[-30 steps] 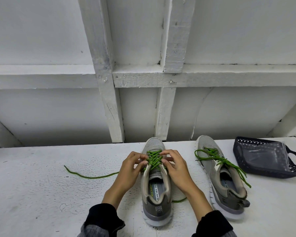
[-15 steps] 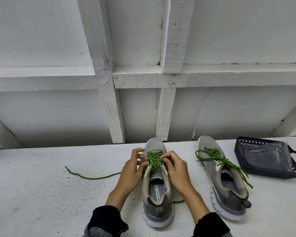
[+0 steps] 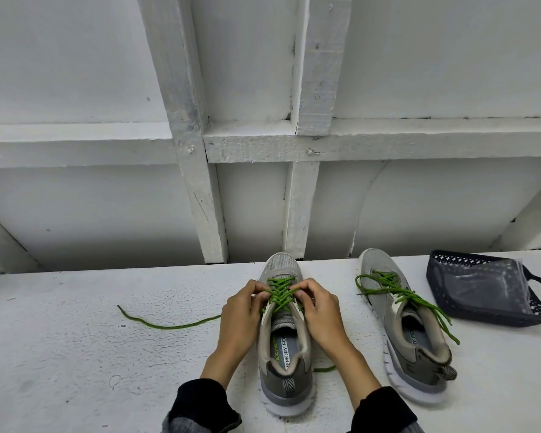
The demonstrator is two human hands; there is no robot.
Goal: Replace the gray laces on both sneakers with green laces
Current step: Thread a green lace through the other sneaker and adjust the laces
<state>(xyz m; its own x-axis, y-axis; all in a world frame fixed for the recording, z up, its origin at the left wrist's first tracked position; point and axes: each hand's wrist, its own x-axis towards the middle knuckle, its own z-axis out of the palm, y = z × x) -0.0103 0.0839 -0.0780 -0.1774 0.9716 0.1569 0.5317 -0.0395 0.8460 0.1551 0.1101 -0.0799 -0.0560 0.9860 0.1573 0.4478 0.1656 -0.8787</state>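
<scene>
Pinching green lace (image 3: 280, 295) across near sneaker (image 3: 284, 354), left hand (image 3: 242, 320) and right hand (image 3: 320, 317) grips closed either side.

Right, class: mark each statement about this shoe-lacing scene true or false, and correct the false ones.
1. Both hands, left hand and right hand, work at the middle sneaker. True.
2. The right sneaker has gray laces. False: its green laces hang loose.
3. The dark basket is left of both sneakers. False: it lies to their right.
4. A green lace end trails left across the white surface. True.
</scene>
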